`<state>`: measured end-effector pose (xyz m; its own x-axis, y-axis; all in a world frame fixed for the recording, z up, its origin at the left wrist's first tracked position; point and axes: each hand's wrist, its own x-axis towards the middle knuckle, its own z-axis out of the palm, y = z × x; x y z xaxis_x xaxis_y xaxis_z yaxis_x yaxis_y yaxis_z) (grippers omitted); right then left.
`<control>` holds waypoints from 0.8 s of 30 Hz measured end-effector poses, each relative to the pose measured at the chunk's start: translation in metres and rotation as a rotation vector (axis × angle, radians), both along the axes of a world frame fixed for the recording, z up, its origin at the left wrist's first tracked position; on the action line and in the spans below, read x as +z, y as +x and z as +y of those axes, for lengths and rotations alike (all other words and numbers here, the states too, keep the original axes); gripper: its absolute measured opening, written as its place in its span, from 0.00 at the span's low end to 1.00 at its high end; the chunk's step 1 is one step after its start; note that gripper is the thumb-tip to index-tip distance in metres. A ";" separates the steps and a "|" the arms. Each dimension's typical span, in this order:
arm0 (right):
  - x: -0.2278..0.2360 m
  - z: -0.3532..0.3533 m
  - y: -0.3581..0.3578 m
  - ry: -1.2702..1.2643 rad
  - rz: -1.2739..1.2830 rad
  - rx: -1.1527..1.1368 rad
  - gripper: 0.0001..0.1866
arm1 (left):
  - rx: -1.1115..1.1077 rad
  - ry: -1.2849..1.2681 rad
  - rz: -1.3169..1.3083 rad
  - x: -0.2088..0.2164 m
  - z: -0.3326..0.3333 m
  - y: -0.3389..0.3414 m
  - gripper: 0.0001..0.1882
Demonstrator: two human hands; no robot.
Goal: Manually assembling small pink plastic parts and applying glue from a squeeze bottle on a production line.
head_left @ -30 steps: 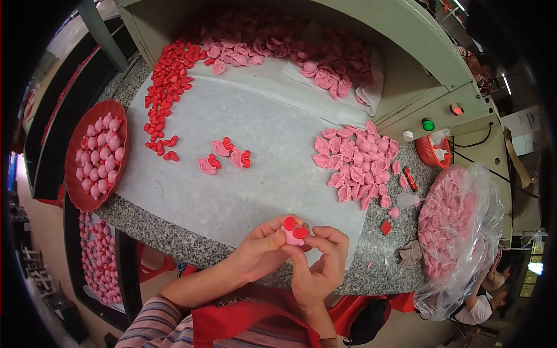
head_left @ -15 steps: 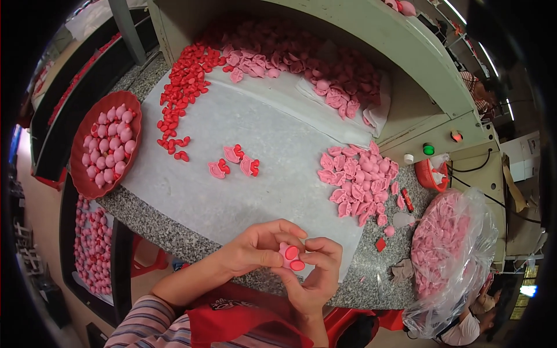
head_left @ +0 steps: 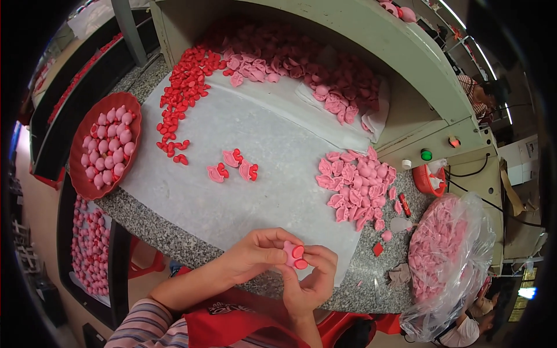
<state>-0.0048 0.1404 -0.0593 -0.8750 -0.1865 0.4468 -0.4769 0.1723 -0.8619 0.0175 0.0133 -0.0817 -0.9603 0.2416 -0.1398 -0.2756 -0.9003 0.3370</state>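
Close to the bench's near edge, my left hand [head_left: 255, 253] and my right hand [head_left: 311, 277] pinch one small pink plastic piece with two red ovals [head_left: 290, 255] between their fingertips. The left thumb presses it from the left, and the right fingers touch its red side. Beyond my hands, three pink half-shells with red parts on them [head_left: 232, 158] lie on a white sheet [head_left: 267, 197]. A heap of pink half-shells [head_left: 362, 185] is to the right. Small red parts [head_left: 181, 95] spread in a band at the far left of the sheet.
A red scalloped bowl [head_left: 79, 139] of pink-and-red pieces stands at left, above a black tray [head_left: 119, 261] of similar ones. A metal hood [head_left: 400, 52] covers more shells at the back. A clear bag [head_left: 444, 261] of pink parts and a red basket [head_left: 423, 181] are at right.
The pink piece has shifted slightly to the right between my fingers, and both hands still hold it. The view has moved a little; the things on the bench look the same.
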 end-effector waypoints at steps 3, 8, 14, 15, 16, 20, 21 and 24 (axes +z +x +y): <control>0.004 0.003 -0.001 0.012 -0.065 0.096 0.21 | 0.079 -0.122 0.017 0.004 -0.002 0.002 0.19; 0.005 0.003 -0.005 0.046 -0.068 0.108 0.20 | 0.077 -0.146 0.028 0.002 -0.006 0.002 0.19; 0.005 0.003 -0.006 -0.042 -0.163 0.125 0.22 | 0.190 -0.240 0.002 0.011 -0.003 0.004 0.16; 0.005 0.003 -0.006 -0.055 -0.164 0.123 0.22 | 0.230 -0.332 0.044 0.013 -0.002 0.005 0.15; 0.005 0.004 -0.006 -0.056 -0.164 0.125 0.22 | 0.232 -0.334 0.044 0.015 -0.002 0.005 0.15; 0.005 0.003 -0.006 -0.045 -0.149 0.129 0.22 | 0.246 -0.393 0.115 0.019 -0.003 0.007 0.12; 0.005 0.003 -0.006 -0.040 -0.136 0.126 0.22 | 0.252 -0.378 0.115 0.019 -0.003 0.007 0.12; 0.005 0.000 -0.004 -0.025 -0.097 0.087 0.21 | 0.285 -0.421 0.100 0.016 -0.002 0.010 0.12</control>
<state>-0.0088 0.1404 -0.0546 -0.8953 -0.2539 0.3660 -0.4031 0.1120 -0.9083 0.0271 0.0116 -0.0654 -0.9934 -0.0888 -0.0730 0.0126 -0.7154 0.6986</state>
